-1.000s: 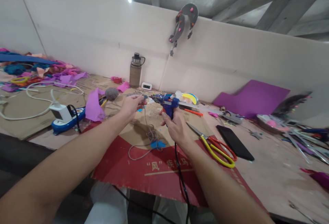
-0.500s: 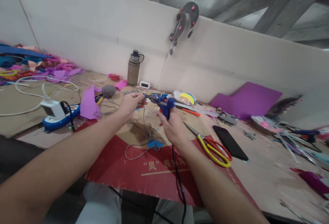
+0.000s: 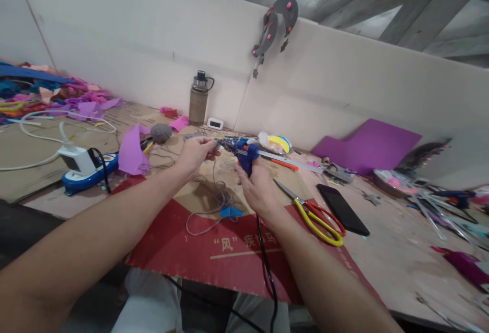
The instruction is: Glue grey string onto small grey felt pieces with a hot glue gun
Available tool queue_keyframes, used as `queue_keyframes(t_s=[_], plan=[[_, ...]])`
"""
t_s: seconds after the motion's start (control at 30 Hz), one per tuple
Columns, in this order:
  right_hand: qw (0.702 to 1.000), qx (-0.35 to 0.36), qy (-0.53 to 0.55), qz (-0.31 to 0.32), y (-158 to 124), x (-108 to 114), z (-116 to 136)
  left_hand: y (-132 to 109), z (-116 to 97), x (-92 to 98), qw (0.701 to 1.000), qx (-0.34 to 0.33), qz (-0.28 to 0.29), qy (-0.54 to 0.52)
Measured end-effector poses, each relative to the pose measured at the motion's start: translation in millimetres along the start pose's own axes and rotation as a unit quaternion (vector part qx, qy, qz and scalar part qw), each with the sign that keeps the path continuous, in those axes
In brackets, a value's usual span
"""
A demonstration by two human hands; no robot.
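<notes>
My right hand (image 3: 256,183) is wrapped round the handle of a blue glue gun (image 3: 244,152), whose nozzle points left. A clear glue stick (image 3: 288,161) sticks out of its back, and a black cord runs down from the handle. Just off the nozzle, my left hand (image 3: 198,154) is pinched closed on something small that I cannot make out. Grey yarn (image 3: 216,185) hangs below that hand and lies in loose loops on the cardboard, by a blue scrap (image 3: 231,212). A grey yarn ball (image 3: 161,133) sits behind my left forearm.
Scissors (image 3: 311,216) with red and yellow handles and a black phone (image 3: 342,210) lie to the right. At the left stands a power strip (image 3: 89,172) with a charger. A bottle (image 3: 198,100) and a small digital clock (image 3: 215,123) stand by the wall. Purple foam (image 3: 369,144) leans there too.
The view has tilted slightly. Both hands stay almost where they were, the left pinched near the nozzle and the right gripping the glue gun.
</notes>
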State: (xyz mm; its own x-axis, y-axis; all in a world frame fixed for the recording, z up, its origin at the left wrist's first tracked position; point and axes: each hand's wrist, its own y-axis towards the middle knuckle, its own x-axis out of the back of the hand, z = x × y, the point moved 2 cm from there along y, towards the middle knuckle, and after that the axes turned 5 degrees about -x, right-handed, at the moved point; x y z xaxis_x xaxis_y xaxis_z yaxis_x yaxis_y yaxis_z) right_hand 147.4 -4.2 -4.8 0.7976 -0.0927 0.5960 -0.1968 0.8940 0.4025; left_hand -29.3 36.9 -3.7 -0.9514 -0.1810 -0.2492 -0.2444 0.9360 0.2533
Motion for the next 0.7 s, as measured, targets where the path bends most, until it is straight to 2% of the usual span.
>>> queue_keyframes(t_s=[0.43,0.7], plan=[[1.000,0.001,-0.020,-0.014,-0.7,3.1,3.2,3.2,2.2,2.5,1.000,-0.012,-0.005,0.010],[1.000,0.010,0.009,-0.012,-1.5,3.4,5.8,1.6,0.3,0.6,1.000,0.012,-0.002,0.009]])
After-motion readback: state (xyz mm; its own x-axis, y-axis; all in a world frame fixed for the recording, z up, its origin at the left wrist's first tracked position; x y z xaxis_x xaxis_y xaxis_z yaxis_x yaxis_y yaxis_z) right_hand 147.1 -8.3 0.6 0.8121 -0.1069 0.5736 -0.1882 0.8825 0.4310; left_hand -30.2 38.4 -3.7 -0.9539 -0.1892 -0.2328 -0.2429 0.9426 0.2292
